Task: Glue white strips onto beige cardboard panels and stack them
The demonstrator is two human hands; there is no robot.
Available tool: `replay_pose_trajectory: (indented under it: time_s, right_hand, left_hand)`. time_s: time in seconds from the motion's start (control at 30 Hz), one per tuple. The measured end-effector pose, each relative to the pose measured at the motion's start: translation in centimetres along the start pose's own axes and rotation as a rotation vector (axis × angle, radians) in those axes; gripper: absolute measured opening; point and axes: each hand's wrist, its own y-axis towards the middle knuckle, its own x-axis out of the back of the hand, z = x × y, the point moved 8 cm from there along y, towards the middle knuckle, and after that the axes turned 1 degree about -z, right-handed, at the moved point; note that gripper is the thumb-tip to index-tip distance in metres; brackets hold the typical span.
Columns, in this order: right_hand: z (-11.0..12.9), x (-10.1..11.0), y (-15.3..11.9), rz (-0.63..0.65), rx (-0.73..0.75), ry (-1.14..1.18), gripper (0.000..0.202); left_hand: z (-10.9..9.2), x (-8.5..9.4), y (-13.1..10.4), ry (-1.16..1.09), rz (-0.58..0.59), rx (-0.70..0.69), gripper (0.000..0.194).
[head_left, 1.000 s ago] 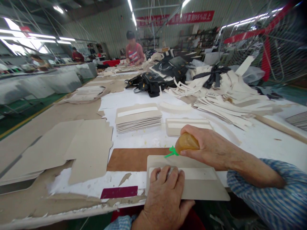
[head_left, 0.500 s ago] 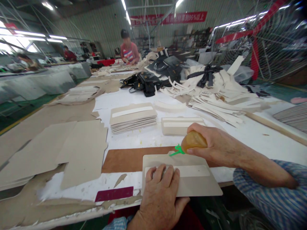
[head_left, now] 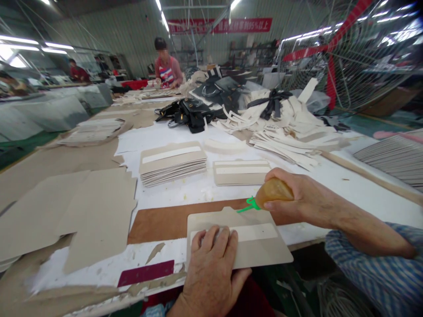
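Note:
A beige panel [head_left: 257, 251] with a white strip [head_left: 261, 232] across it lies at the table's front edge, its lower right part jutting past the edge. My left hand [head_left: 211, 268] grips its lower left, fingers on top and thumb low by the front edge. In my right hand [head_left: 306, 200] is a squeeze bottle [head_left: 275, 193] of amber liquid, held sideways. Its thin green nozzle [head_left: 251, 205] points left, the tip at the panel's far edge, right of a small tab. Under the panel's far side runs a brown strip [head_left: 158, 224].
Behind the panel stand a stack of beige panels [head_left: 173, 165] and a smaller stack [head_left: 243, 172]. Large beige sheets [head_left: 99, 215] lie left, a maroon strip [head_left: 145, 273] in front. Black bag parts [head_left: 191, 112] and pale strips [head_left: 287, 141] pile up farther back. A person [head_left: 168, 70] works beyond.
The bottle and its nozzle tip have moved right along the panel's far edge. My left hand keeps its place on the panel. The whole view has shifted slightly to the right.

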Motion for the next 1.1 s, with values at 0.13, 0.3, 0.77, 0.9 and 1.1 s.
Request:
replay_pose_trajectory:
  time_s: [0.13, 0.3, 0.77, 0.9, 1.1]
  right_hand:
    - [-1.7, 0.2, -0.3, -0.008, 0.002, 0.026, 0.039]
    - [-4.2, 0.7, -1.0, -0.052, -0.038, 0.009, 0.041]
    - [-8.1, 2.6, -3.5, -0.171, -0.144, 0.072, 0.042]
    - [-9.1, 2.7, -3.9, -0.170, -0.168, 0.110, 0.042]
    - [-10.0, 0.8, -4.2, -0.190, -0.193, 0.325, 0.055]
  left_hand:
    - [-0.1, 0.3, 0.0, 0.008, -0.030, -0.013, 0.054]
    - [0.0, 0.5, 0.0, 0.030, -0.073, -0.033, 0.055]
    - [0.1, 0.3, -0.2, 0.052, -0.079, -0.063, 0.055]
    - [0.2, 0.3, -0.2, 0.046, -0.089, -0.057, 0.054]
    - [0.4, 0.1, -0.4, 0.079, -0.053, -0.070, 0.054]
